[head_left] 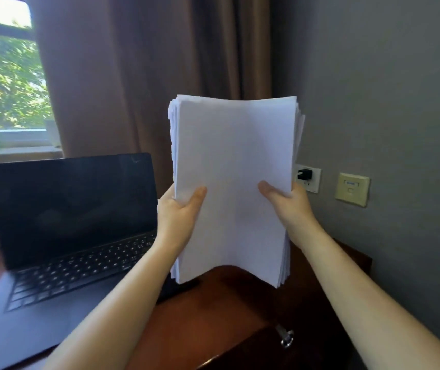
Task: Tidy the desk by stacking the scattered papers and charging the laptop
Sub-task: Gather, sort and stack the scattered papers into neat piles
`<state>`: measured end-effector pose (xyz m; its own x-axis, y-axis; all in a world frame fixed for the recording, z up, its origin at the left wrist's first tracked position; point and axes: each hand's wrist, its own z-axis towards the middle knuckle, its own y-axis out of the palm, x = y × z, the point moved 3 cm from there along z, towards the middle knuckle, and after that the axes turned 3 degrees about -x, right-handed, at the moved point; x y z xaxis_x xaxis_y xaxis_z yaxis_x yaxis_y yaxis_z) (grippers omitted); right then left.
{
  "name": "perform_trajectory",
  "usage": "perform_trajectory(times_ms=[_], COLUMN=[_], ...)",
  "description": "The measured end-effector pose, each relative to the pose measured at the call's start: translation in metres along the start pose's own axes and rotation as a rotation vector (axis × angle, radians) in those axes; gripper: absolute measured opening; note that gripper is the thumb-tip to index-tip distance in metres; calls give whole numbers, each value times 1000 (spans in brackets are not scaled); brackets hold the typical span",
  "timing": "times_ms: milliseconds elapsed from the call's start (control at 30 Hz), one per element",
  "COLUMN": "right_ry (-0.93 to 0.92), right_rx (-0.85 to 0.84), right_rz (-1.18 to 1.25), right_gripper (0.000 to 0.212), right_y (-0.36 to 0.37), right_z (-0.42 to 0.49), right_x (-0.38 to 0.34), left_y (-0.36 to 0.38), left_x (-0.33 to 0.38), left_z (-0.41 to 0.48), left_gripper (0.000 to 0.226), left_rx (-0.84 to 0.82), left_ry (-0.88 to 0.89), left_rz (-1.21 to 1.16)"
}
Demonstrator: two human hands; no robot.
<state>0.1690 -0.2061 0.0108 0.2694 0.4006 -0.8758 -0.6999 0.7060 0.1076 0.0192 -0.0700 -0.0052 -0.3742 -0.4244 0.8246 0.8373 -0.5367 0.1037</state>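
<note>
Pinching paper stack upright between left hand and right hand; risks spilling misaligned sheets onto table through slackened grip.

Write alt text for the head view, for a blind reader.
The left hand and right hand hold a stack of white papers upright over a wooden desk. An open laptop with a dark screen sits to their left; a black plug sits in a wall socket.

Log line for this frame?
left hand: grips paper stack | right hand: grips paper stack | stack: upright over desk | laptop: open, screen dark | plug: in wall socket
</note>
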Motion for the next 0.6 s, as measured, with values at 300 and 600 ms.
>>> perform_trajectory(times_ms=[300, 600], right_ry=[149, 238], right_rx=[-238, -526], right_rz=[105, 125], right_gripper=[8, 9], right_y=[88, 223], right_z=[-18, -65], right_x=[-8, -15], left_y=[-110, -239], left_x=[44, 98], left_z=[-23, -85], left_gripper=[23, 11], left_rx=[70, 358], left_ry=[-47, -113], left_rz=[273, 405])
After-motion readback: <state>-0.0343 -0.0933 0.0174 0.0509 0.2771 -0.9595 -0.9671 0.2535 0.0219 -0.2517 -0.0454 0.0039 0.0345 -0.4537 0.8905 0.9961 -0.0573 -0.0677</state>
